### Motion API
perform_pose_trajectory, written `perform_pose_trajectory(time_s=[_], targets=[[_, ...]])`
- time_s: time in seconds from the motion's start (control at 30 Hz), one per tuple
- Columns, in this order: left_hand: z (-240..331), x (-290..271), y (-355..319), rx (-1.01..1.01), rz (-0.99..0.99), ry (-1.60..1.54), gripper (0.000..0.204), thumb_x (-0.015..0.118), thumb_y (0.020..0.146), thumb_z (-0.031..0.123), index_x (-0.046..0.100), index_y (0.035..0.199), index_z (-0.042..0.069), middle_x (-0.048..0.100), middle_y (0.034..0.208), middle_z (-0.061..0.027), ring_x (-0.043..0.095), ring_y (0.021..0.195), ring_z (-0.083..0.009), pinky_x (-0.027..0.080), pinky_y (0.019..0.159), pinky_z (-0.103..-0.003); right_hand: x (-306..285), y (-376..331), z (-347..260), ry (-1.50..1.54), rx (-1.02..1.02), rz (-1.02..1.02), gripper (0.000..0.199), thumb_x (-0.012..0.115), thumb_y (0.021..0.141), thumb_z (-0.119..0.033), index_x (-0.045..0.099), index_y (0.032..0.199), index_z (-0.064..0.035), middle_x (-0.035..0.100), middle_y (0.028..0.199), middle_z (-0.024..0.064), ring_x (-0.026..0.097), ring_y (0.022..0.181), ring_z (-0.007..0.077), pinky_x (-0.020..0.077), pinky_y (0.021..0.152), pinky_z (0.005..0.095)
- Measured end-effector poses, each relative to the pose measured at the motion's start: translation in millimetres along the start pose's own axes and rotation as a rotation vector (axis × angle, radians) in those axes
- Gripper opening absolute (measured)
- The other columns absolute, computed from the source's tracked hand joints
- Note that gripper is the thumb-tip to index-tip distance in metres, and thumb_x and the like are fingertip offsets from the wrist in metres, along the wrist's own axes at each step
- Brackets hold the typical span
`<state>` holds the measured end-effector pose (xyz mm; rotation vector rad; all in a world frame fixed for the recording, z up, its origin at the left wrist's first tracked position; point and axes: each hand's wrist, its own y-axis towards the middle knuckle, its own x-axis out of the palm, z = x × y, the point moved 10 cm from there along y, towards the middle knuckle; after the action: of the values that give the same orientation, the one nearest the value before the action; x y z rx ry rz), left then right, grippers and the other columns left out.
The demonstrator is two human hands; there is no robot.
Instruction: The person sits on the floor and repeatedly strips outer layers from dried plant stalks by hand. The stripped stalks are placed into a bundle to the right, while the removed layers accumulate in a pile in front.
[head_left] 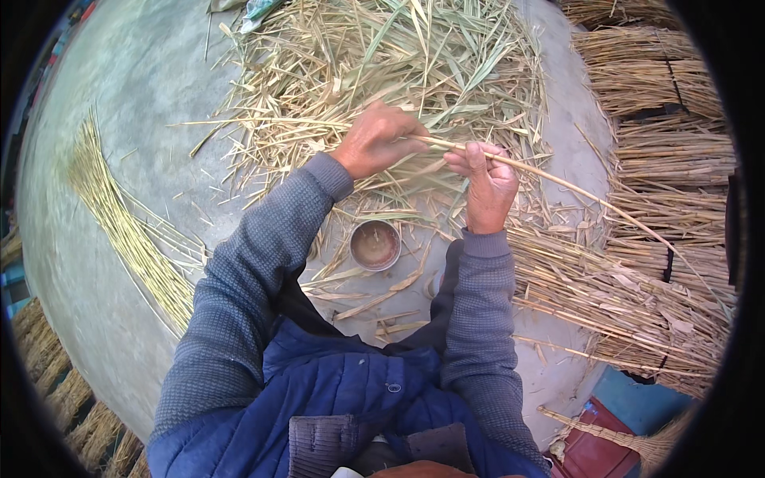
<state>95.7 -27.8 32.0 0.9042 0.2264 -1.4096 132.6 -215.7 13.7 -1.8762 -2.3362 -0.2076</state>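
Both of my hands are on one long, thin, straw-coloured reed stalk [586, 191], held out in front of me. My left hand [378, 141] is closed round it, its fingers slightly blurred. A little to the right, my right hand [486, 182] pinches the same stalk between thumb and fingers. From there the stalk slants down to the right, over the bundles at that side. Thin stalk ends also show to the left of my left hand, but I cannot tell if they belong to it. Beneath and beyond my hands lies a heap of dry leaves and husks [470, 64].
A small round metal bowl [374, 245] stands on the concrete floor [159, 72] between my legs. To the left lies a sheaf of thin stalks [135, 227]. Reed bundles [669, 151] are stacked on the right, with loose reeds [613, 295] near my right forearm.
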Motion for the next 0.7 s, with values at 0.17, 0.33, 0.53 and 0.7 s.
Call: perform_pose_trajectory(time_s=[0.17, 0.33, 0.53, 0.7], targets=[[7, -2, 2, -0.026, 0.094, -0.191, 0.017, 0.082, 0.079, 0.021, 0.076, 0.087, 0.008, 0.073, 0.083, -0.0050, 0.065, 0.075, -0.0174, 0.049, 0.072, -0.032, 2, -3, 0, -0.010, 0.006, 0.022, 0.027, 0.067, 0.097, -0.022, 0.060, 0.106, 0.0021, 0.071, 0.091, 0.0150, 0.072, 0.077, 0.0194, 0.0582, 0.069, 0.0269], [-44, -69, -5, -0.387, 0.458, -0.650, 0.010, 0.079, 0.084, 0.013, 0.072, 0.087, 0.007, 0.075, 0.090, -0.0067, 0.069, 0.075, -0.0118, 0.058, 0.069, -0.027, -15, -1, 5, -0.038, 0.025, 0.107, 0.028, 0.068, 0.097, -0.022, 0.060, 0.106, 0.0035, 0.070, 0.088, 0.0137, 0.071, 0.074, 0.0172, 0.0567, 0.066, 0.0245], [-76, -135, -21, -0.291, 0.418, 0.188, 0.011, 0.076, 0.087, 0.016, 0.070, 0.086, 0.008, 0.073, 0.077, -0.0020, 0.066, 0.069, -0.0115, 0.050, 0.064, -0.027, -29, 1, 10, -0.058, 0.059, 0.129, 0.029, 0.068, 0.097, -0.021, 0.059, 0.107, 0.0057, 0.070, 0.088, 0.0159, 0.071, 0.073, 0.0179, 0.0574, 0.065, 0.0249], [-78, -138, -28, -0.274, 0.278, 0.852, 0.016, 0.076, 0.084, 0.027, 0.069, 0.087, 0.013, 0.070, 0.077, -0.0021, 0.061, 0.078, -0.0210, 0.040, 0.075, -0.035, -30, 4, 7, -0.035, 0.045, 0.133, 0.031, 0.068, 0.097, -0.021, 0.060, 0.109, 0.0062, 0.070, 0.090, 0.0166, 0.072, 0.076, 0.0186, 0.0579, 0.067, 0.0250]])
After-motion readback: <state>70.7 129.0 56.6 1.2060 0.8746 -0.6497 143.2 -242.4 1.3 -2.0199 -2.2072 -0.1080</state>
